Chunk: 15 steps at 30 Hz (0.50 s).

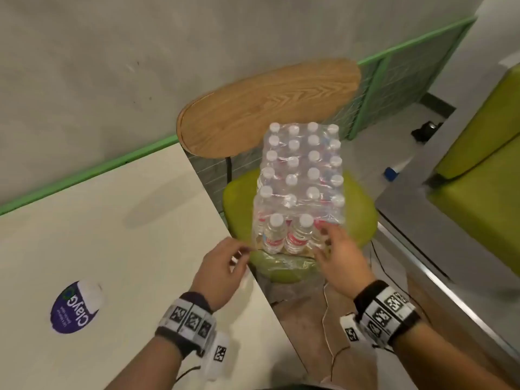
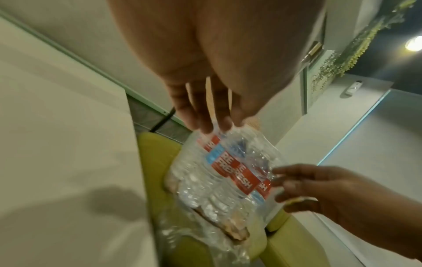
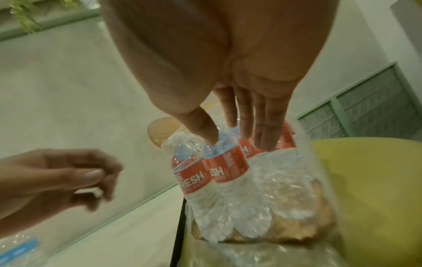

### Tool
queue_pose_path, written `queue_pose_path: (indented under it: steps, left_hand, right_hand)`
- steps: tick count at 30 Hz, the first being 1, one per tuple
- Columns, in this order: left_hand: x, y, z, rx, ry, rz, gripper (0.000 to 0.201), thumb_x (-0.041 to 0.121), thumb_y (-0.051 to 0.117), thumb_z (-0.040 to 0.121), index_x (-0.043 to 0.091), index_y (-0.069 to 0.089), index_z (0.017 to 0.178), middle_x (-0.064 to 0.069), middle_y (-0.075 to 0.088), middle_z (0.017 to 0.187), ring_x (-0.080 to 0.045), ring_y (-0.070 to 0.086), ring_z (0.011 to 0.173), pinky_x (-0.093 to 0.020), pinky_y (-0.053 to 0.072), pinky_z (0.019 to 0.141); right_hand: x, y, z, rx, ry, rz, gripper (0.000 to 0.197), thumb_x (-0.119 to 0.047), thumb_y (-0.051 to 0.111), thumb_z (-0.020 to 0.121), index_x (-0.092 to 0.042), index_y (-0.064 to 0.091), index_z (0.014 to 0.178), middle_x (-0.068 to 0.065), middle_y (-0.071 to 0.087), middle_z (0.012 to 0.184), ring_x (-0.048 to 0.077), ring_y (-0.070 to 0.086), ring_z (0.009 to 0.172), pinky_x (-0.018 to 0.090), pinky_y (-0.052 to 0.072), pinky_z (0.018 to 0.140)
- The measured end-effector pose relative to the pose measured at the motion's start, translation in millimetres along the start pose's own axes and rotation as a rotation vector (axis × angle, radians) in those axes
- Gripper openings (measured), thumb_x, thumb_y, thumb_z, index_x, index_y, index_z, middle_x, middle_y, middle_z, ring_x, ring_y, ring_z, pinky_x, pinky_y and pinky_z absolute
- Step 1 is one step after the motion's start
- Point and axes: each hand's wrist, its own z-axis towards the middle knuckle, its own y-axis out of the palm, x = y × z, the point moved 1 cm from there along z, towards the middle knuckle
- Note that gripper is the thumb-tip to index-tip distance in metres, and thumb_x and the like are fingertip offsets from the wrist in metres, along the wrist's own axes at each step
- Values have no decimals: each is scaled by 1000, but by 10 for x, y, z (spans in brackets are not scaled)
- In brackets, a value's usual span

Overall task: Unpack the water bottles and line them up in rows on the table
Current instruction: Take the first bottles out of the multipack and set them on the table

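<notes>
A shrink-wrapped pack of water bottles [image 1: 302, 175] with white caps and red labels stands on a green chair seat [image 1: 360, 220]. The wrap is torn open at the near end, where two bottles [image 1: 287, 235] stand exposed. My right hand [image 1: 326, 237] reaches in with straight fingers [image 3: 267, 130] that touch the front right bottles [image 3: 228, 168]. My left hand [image 1: 239, 254] hovers at the table corner, just left of the pack [image 2: 228, 171]. Its fingers are loosely curled and hold nothing.
The white table [image 1: 112, 220] lies to the left, with a purple-labelled, white-topped object [image 1: 76, 305] on it. The chair's wooden back [image 1: 267, 102] rises behind the pack. Loose torn wrap [image 1: 287, 263] hangs off the seat front. A metal counter [image 1: 422, 220] and a green bench [image 1: 478, 178] stand to the right.
</notes>
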Motion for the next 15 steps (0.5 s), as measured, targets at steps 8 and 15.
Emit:
queue_pose_path:
  steps: [8,15]
  left_hand:
    - [228,645,577,8,-158,-70,59,34,65,88,27,40,141,5,38,138,-9,43,125,-19,31,105]
    - [156,675,643,7,-258,-323,38,39,65,89,36,53,125,16,60,124,-4,56,114,-34,47,100]
  right_hand:
    - [34,283,393,62,40,123,45,-35,68,85,-22,55,126,0,58,123,16,52,115,27,39,99]
    - [160,362,320,70,108,388,41,-57,63,83,-31,64,114,-16,66,111,5,60,108,39,51,94]
